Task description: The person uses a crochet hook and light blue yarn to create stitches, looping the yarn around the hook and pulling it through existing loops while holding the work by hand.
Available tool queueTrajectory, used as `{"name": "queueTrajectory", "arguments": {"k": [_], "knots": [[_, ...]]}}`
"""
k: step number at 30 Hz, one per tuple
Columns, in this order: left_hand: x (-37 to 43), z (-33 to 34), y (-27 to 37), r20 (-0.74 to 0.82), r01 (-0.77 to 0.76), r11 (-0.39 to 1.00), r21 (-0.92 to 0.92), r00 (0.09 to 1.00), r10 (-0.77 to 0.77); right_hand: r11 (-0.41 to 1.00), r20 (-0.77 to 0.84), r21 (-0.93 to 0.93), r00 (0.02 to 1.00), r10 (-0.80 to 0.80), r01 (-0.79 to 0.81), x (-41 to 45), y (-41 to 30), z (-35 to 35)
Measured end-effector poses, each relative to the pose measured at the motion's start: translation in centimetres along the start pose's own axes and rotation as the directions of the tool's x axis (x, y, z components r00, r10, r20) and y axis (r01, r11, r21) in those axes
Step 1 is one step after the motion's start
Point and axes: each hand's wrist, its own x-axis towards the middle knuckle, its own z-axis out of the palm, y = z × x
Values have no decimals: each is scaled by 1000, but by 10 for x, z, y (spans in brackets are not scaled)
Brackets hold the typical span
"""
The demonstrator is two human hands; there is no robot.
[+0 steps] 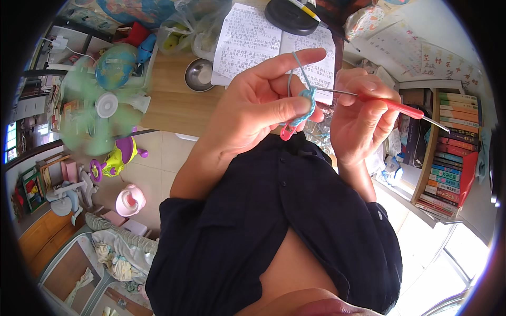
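Note:
Between the thumb and fingers of my left hand (257, 102) is a small piece of light blue crochet (307, 103). From it a strand of blue yarn (301, 69) loops up over my raised index finger. A pink stitch marker (287, 131) hangs at the lower edge of the crochet. My right hand (361, 112) grips a double-ended crochet hook (403, 108) by its red handle. One metal end of the hook meets the top of the crochet; the other points out to the right. The hook's inner tip is hidden in the yarn.
Beyond my hands, an open notebook (249, 43) with handwriting lies on the wooden desk (170, 87), under a black round base (292, 17). A metal bowl (199, 75) stands beside it. Left are a spinning green fan (106, 105) and a globe (116, 66); right, a bookshelf (450, 158).

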Motion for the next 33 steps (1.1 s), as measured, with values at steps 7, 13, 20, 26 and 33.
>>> {"name": "queueTrajectory", "arguments": {"k": [7, 13, 20, 26, 33], "knots": [[-1, 1, 4, 33, 41, 999, -14, 999, -40, 999, 9, 41, 1000, -6, 5, 3, -2, 0], [-1, -3, -1, 74, 42, 999, -11, 996, -41, 992, -2, 123, 999, 36, -35, 4, -4, -3], [-1, -1, 2, 51, 38, 999, 22, 998, -39, 942, -63, 240, 965, 254, -232, 1, -12, 0], [-3, 5, 0, -30, -81, 947, 312, 995, 95, 700, 37, 542, 845, 534, -465, -1, -10, 2], [-3, 12, -9, -96, -246, 839, 485, 939, 330, 698, -7, 542, 828, 560, -468, 4, -15, 12]]}}
